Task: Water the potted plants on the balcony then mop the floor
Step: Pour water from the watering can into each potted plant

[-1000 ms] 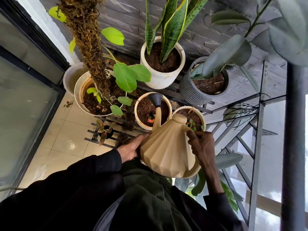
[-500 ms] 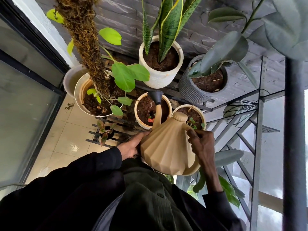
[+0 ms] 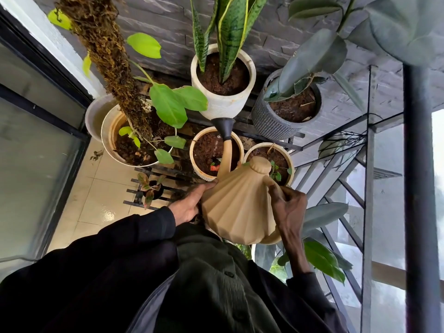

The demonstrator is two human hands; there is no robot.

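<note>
1. A person holds a beige ribbed watering can (image 3: 240,207) with 2 hands, tilted forward over a group of potted plants.
2. The right hand (image 3: 289,207) has its fingers (image 3: 276,189) wrapped around the can's handle, closed on it.
3. The left hand (image 3: 189,205) lies flat against the can's left side – its fingers (image 3: 204,188) extended and pressed to the ribbed body, supporting rather than wrapping it.
4. The can's spout ends in a black rose (image 3: 224,127), which sits above the far rim of a small cream pot (image 3: 197,162) of dark soil; the soil there looks wet.
5. Just right of that pot stands a second cream pot (image 3: 288,162) with a small seedling, partly hidden by the can's lid.
6. Behind them on a dark slatted stand (image 3: 249,116) are a white pot (image 3: 223,104) holding a snake plant and a grey ribbed pot (image 3: 269,123) with dark broad leaves.
7. To the left, a large cream pot (image 3: 108,138) holds a moss pole (image 3: 108,56) and bright green leaves.
8. The pale tiled floor (image 3: 84,195) lies lower left – a tiny red-leaved plant (image 3: 149,188) sits on a low rack (image 3: 134,200) above it.
</note>
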